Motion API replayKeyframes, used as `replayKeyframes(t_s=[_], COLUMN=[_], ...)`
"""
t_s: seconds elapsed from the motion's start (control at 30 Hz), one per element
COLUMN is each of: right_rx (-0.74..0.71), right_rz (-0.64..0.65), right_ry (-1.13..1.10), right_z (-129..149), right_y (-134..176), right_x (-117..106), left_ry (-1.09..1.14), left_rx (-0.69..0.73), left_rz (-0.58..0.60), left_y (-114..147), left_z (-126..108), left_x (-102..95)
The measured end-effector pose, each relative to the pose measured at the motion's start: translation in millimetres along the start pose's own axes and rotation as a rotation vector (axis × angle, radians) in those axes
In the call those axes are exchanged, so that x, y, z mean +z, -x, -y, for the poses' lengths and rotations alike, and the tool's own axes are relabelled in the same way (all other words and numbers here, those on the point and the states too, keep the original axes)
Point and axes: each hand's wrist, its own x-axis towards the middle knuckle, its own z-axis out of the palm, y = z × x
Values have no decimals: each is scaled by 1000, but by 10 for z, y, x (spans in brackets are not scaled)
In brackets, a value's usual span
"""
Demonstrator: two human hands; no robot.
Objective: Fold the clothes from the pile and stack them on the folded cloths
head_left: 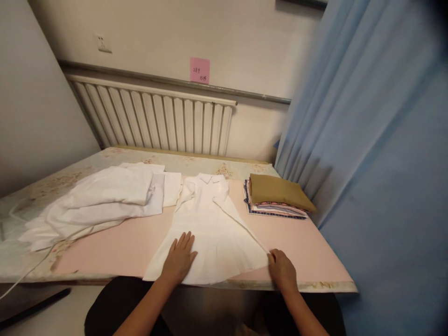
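Observation:
A small white dress [213, 233] with a collar and short sleeves lies spread on the pink cloth [129, 247], its collar toward the wall and its hem at the table's front edge. My left hand [179, 257] rests flat on the left part of the skirt, fingers stretched out. At the skirt's lower right corner, my right hand [282, 269] pinches the edge of the fabric between its fingers. The dress's right side edge runs in a straight line from the sleeve down to that hand.
A loose heap of white garments [108, 196] lies on the left. A folded stack of clothes [280, 193], olive on top, sits on the right beside a blue curtain [378, 140]. Behind the table stands a radiator [157, 114]. A white cord [30, 270] hangs over the front left.

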Motion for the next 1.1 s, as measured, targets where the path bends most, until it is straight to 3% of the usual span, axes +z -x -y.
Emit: replayKeyframes(t_s=[0.43, 0.7, 0.93, 1.1], right_rx=[-32, -35, -43, -45], right_rz=[-124, -206, -234, -234], right_ry=[-52, -61, -90, -94], right_z=[-25, -45, -53, -49], right_y=[63, 90, 101, 102], right_x=[66, 138, 162, 152], left_ry=[-100, -107, 53, 124], left_rx=[51, 164, 372, 384], left_rz=[7, -33, 9, 28], left_y=[47, 292, 420, 422], left_z=[-10, -173, -334, -395], left_x=[-37, -9, 9, -25])
